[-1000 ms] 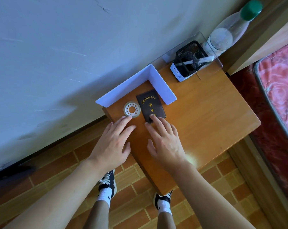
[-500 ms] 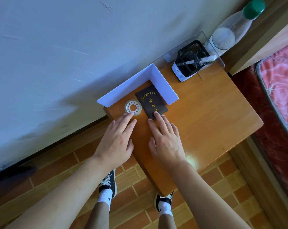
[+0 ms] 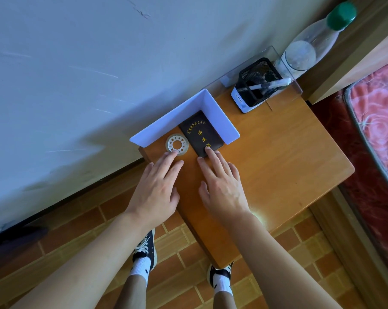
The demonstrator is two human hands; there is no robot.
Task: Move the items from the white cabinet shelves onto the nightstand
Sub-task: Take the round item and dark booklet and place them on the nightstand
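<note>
**Two Hands Flat on Tabletop, Fingertips at Tape Roll and Booklet**

Two items are positioned on the wooden nightstand tabletop (image 3: 277,166), inside the corner formed by a white L-shaped panel (image 3: 219,117). A round tape roll (image 3: 177,145) is located at 9 o'clock of a dark booklet (image 3: 200,133), just beside it. The booklet is laid flat, with gold characters on its cover, and its far end is set against the panel.

The left hand (image 3: 157,188) is held with fingers straight; the roll's near rim is touched by its fingertips (image 3: 174,153). No grip is closed on the roll. The right hand (image 3: 222,186) is likewise extended, and the near end of the booklet is pressed by one fingertip. Nothing is held by either hand.

At 1 o'clock of the panel, a black mesh holder (image 3: 258,82) containing a pen (image 3: 269,84) is placed beside a clear bottle (image 3: 304,52) with a green cap. A red bedspread (image 3: 380,121) is seen at 3 o'clock.
</note>
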